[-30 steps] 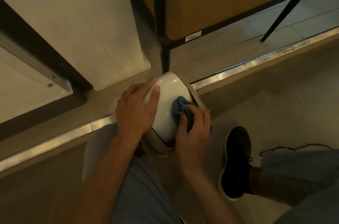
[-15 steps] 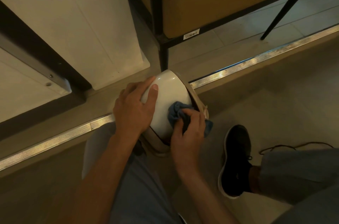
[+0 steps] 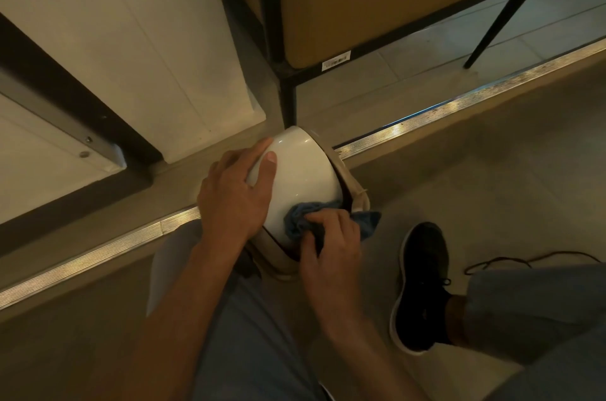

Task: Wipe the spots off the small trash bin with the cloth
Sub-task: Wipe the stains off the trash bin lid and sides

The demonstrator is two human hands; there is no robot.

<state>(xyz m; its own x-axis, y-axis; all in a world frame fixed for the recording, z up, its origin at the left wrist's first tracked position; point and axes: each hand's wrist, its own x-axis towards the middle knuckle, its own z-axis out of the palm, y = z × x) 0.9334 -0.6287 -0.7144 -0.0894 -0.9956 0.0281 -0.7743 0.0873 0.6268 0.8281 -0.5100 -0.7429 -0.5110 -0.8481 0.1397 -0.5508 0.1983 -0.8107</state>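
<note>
A small white trash bin lies tilted on its side on the floor between my knees, its rounded bottom pointing away from me. My left hand grips its left side, thumb across the top. A crumpled blue cloth is pressed against the bin's lower near side by my right hand, which is closed on it; a corner of the cloth sticks out to the right. The bin's lower rim is hidden under my hands.
A metal floor strip runs diagonally behind the bin. A black-framed cabinet stands just beyond it, and a white panel to the left. My black shoe and a thin cord are at the right.
My right hand has drawn the cloth down the bin's side towards me. The left hand has kept its hold on the bin.
</note>
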